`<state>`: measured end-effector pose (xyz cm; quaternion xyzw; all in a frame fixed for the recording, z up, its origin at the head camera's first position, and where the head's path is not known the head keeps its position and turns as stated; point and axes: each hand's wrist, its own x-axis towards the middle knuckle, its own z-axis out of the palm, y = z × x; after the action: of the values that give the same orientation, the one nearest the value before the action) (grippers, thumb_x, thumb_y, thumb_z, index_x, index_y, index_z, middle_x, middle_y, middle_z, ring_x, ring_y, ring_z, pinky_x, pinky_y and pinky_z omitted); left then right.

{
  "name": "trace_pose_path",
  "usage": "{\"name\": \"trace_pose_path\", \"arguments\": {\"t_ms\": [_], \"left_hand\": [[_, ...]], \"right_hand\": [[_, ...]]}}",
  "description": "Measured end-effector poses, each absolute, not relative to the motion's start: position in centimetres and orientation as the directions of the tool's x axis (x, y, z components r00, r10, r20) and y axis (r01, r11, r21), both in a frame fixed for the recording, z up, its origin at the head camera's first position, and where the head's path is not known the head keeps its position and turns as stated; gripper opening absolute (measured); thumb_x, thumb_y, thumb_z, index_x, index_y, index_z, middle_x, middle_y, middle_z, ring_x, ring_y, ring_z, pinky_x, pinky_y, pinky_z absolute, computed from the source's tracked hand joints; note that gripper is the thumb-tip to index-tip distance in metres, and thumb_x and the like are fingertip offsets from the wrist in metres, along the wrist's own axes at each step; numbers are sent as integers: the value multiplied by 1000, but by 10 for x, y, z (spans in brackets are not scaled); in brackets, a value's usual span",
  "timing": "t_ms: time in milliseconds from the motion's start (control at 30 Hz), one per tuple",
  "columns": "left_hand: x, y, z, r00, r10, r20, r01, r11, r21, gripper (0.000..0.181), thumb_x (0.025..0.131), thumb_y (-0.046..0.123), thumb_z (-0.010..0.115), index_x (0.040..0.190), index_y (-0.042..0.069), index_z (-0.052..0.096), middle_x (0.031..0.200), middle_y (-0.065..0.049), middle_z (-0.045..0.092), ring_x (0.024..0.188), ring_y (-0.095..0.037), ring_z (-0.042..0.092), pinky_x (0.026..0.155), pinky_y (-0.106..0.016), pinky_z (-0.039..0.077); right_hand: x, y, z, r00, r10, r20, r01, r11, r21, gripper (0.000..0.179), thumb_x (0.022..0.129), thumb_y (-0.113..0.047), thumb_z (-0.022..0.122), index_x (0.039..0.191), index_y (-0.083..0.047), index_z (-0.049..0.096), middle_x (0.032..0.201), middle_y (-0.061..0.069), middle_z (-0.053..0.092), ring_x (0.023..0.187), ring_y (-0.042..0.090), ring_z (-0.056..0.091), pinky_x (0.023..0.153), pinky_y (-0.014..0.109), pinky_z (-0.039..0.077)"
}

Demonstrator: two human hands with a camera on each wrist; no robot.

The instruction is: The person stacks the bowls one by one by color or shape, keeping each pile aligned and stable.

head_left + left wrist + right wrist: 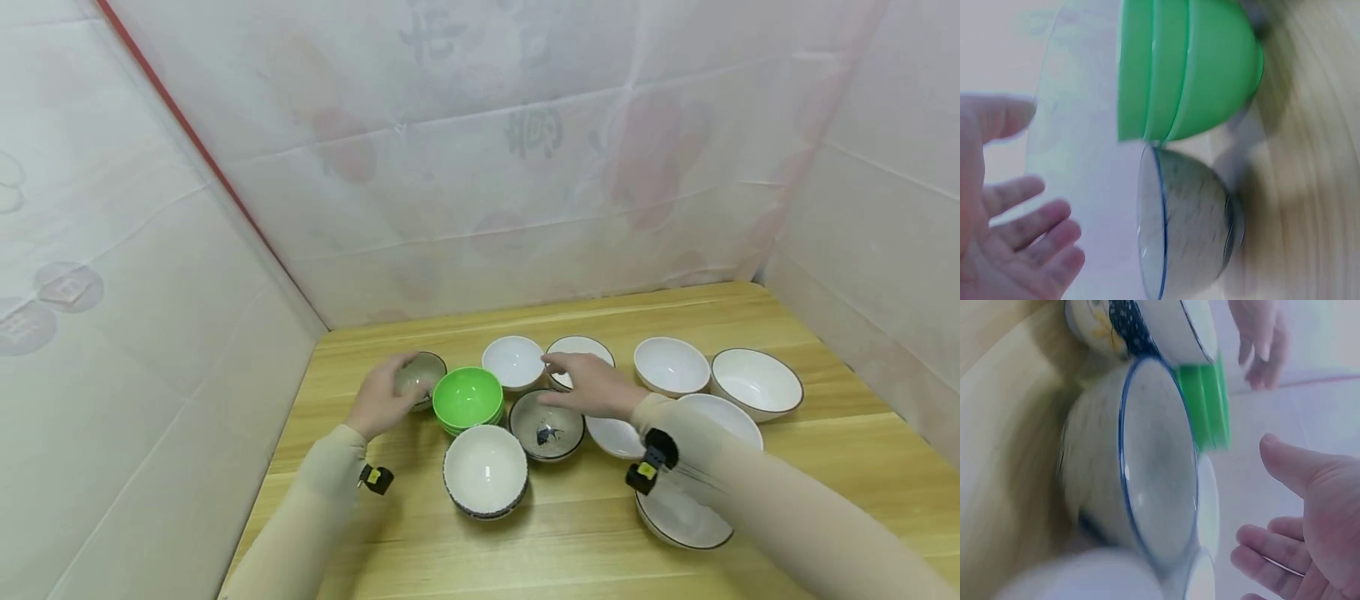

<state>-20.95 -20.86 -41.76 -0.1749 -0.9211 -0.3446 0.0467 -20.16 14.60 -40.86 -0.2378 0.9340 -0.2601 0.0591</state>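
Note:
In the head view my left hand is over a small grey bowl, partly covering it. The left wrist view shows this hand's fingers spread and apart from a blue-rimmed speckled bowl. Beside that bowl stands a stack of green bowls. My right hand hovers above a grey bowl with a dark figure inside, its fingers loosely extended and holding nothing. A white bowl with a dark patterned outside stands in front of the green stack.
White bowls stand along the back, one behind the green stack and others to the right. Under my right forearm a dark-rimmed bowl is partly hidden. White sheeting encloses the wooden table.

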Motion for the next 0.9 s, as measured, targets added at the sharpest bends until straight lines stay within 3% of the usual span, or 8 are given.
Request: {"name": "trace_pose_path", "arguments": {"t_ms": [233,500,633,767,900], "left_hand": [[-207,-235,-418,-981,49,189,157,772,616,55,96,37,58,136,1,48,118,-19,59,101,-33,57,83,-48,49],[-215,-251,-439,-998,-17,62,25,787,616,55,100,35,50,136,-6,46,103,-16,61,87,-27,60,72,-43,51],[-221,-252,-449,-1000,-17,-16,-23,774,632,58,101,39,46,137,-7,43,110,-22,61,93,-32,61,77,-45,52],[-224,-248,-453,-997,1,-77,-48,774,632,62,101,41,42,139,-8,40,124,-30,55,111,-41,56,88,-53,48],[-228,-245,-457,-995,7,-97,-56,773,632,60,101,39,42,137,-8,42,127,-30,53,114,-41,54,92,-54,46]], "right_hand": [[-187,192,-410,-878,-478,32,-443,785,-434,67,82,-44,74,130,-1,56,122,13,62,113,31,57,94,49,47],[-165,205,-417,-842,-537,42,-516,782,-350,68,78,-50,75,123,-1,61,116,9,63,110,28,55,91,46,47],[-161,202,-425,-824,-563,64,-553,775,-307,70,78,-54,74,122,-2,62,112,9,63,103,26,58,84,43,50],[-160,196,-433,-812,-579,78,-573,765,-293,74,78,-58,72,127,-4,59,107,6,64,96,22,58,77,39,50],[-158,190,-437,-793,-597,119,-606,758,-241,77,75,-58,73,126,-2,60,103,5,65,92,20,57,77,38,49]]}}
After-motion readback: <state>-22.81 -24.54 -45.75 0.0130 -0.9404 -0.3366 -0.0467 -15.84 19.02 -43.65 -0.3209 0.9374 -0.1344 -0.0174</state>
